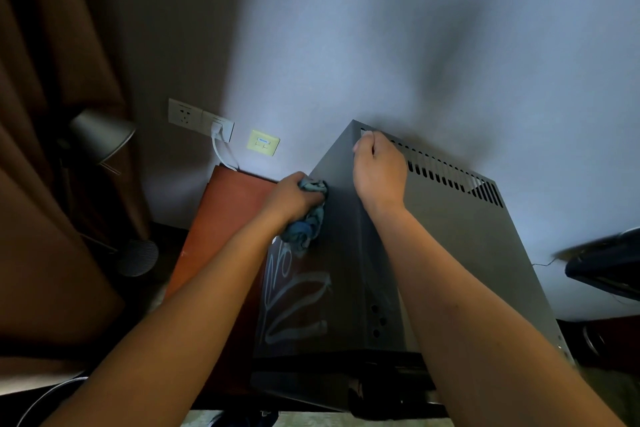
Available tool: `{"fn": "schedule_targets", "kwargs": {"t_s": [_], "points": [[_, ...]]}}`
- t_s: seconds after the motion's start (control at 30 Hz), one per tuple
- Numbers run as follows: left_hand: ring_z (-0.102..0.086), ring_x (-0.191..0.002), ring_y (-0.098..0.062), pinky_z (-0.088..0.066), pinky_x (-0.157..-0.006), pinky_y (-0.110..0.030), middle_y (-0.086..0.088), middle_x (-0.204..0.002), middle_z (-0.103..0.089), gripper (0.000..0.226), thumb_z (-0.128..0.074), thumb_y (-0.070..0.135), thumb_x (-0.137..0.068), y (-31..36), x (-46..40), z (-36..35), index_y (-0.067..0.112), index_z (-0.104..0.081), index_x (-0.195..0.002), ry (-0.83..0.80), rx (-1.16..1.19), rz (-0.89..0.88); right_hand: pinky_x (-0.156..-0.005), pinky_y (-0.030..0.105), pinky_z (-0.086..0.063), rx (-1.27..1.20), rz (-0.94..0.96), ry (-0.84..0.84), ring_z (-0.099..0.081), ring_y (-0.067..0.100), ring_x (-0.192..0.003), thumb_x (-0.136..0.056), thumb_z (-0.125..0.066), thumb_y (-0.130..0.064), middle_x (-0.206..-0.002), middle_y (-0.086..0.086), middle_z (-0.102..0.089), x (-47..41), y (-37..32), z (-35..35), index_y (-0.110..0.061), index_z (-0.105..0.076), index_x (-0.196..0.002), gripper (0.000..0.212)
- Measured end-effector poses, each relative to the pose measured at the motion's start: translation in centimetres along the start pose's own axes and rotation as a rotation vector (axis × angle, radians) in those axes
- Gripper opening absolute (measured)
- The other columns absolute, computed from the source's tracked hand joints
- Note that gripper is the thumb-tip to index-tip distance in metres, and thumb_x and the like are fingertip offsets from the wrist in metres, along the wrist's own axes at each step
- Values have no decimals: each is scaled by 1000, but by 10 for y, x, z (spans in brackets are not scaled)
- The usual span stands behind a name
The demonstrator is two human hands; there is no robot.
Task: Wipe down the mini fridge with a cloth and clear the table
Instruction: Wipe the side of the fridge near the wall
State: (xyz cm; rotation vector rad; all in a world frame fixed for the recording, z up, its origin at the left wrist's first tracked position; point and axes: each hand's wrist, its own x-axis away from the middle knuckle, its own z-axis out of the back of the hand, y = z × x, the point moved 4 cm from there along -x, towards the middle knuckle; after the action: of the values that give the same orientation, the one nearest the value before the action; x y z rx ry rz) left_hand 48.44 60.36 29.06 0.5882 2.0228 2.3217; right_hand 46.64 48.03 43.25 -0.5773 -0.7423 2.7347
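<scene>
I see the grey mini fridge (pixel 450 253) standing on the reddish wooden surface (pixel 221 218), its far side near the wall. My left hand (pixel 294 199) has its grip clamped on a bunched blue cloth (pixel 306 222) pressed against the fridge's left side. My right hand (pixel 379 170), fingers curled together, grips the far top corner beside the vent slots (pixel 460 180).
</scene>
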Motion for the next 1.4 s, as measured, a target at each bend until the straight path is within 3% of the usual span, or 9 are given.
{"fn": "schedule_targets", "kwargs": {"t_s": [0.23,0.4,0.53,0.8,1.03,1.1,1.2,1.33,1.4], "points": [[-69,-84,-20,-54,-75,-34,-1,-87,-70,21,-72,25,-81,92,-30,10,16,-63,-97,67,49,-210,-64,38,-41,56,13,13,-58,21,-72,-104,-34,-30,-76,3,-63,-1,0,1,-10,-61,-82,40],[-69,-88,-26,-58,-83,-41,-8,-96,-70,27,-73,40,-83,28,-48,5,20,-59,-94,85,14,12,-62,39,-41,86,29,-5,-58,21,-69,-105,-33,-29,-73,4,-62,-1,-1,-2,-10,-59,-80,41],[-68,-89,-28,-59,-86,-46,-12,-99,-70,28,-74,33,-83,-16,-29,-1,14,-61,-99,18,-11,116,-59,40,-39,59,31,-6,-56,24,-65,-105,-33,-28,-69,7,-60,-1,1,-1,-9,-55,-77,41],[-69,-86,-22,-56,-77,-37,-4,-90,-70,23,-72,27,-80,92,-39,11,16,-62,-97,61,19,-197,-56,36,-36,87,28,2,-55,17,-66,-104,-36,-29,-72,2,-60,-1,0,-1,-12,-60,-80,38],[-64,-91,-27,-54,-84,-39,-10,-103,-69,25,-72,37,-84,12,-41,5,18,-60,-95,35,-156,84,-62,41,-43,50,22,-8,-58,24,-67,-106,-34,-30,-71,6,-62,-1,1,-2,-9,-56,-76,43],[-64,-90,-25,-56,-85,-40,-8,-100,-69,19,-71,34,-82,-3,-25,1,21,-59,-90,-1,-179,95,-60,40,-44,38,17,-9,-58,26,-67,-106,-33,-30,-71,7,-62,-2,2,-2,-8,-56,-76,44],[-65,-86,-22,-53,-78,-35,1,-87,-67,16,-73,32,-81,24,-18,5,24,-59,-85,-32,-210,-17,-61,40,-43,34,14,-9,-58,25,-67,-105,-34,-30,-71,7,-62,-2,2,-2,-8,-58,-77,43],[-67,-85,-19,-53,-76,-35,-1,-90,-70,23,-70,34,-81,102,-27,14,18,-64,-96,26,-110,-242,-56,35,-35,72,8,-2,-53,15,-65,-105,-36,-29,-72,1,-59,-1,1,1,-14,-53,-75,37],[-66,-86,-20,-51,-73,-35,0,-90,-68,25,-68,34,-82,112,-40,15,16,-61,-98,87,-104,-248,-56,36,-36,72,4,4,-52,15,-64,-104,-37,-29,-71,0,-58,0,0,1,-16,-52,-74,35]]}}
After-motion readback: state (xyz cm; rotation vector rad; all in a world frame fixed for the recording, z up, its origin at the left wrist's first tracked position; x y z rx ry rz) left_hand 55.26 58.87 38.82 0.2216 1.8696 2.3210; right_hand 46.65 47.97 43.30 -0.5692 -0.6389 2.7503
